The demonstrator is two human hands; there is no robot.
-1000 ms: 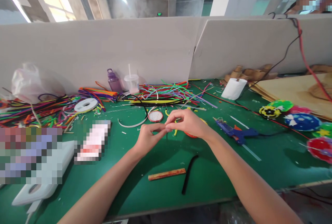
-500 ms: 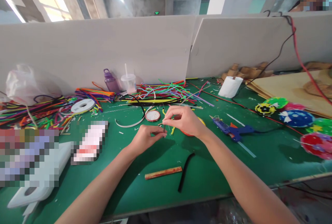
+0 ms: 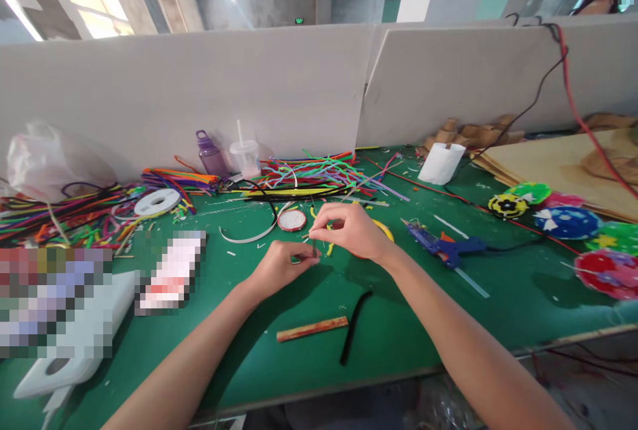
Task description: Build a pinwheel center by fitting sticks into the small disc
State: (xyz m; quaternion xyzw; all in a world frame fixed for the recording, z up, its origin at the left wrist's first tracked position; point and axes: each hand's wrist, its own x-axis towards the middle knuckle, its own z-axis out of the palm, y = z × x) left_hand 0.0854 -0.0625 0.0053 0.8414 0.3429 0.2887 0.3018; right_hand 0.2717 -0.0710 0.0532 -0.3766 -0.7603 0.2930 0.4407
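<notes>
Over the middle of the green table, my left hand (image 3: 283, 268) is closed in a pinch on a short, thin dark strip (image 3: 314, 248). My right hand (image 3: 349, 230) pinches the upper end of the same strip from above, its fingertips close to those of the left. A tiny brownish tip pokes out by the right fingertips, too small to name. Behind the hands lie a small round dish of white grains (image 3: 292, 220) and yellow fuzzy bits. Nearer to me rest a reddish-brown stick (image 3: 312, 329) and a bent black pipe cleaner (image 3: 355, 327).
A blue glue gun (image 3: 446, 244) lies to the right, with colourful flower-like discs (image 3: 568, 224) beyond. Bundles of pipe cleaners (image 3: 319, 174), a purple bottle (image 3: 212, 156) and a lidded cup (image 3: 245, 157) line the back. A white power bank (image 3: 74, 343) sits at left.
The camera has shifted slightly. Both hands keep nearly the same place and pinch, and the dark strip between them now shows more upright. Nothing on the table has visibly moved.
</notes>
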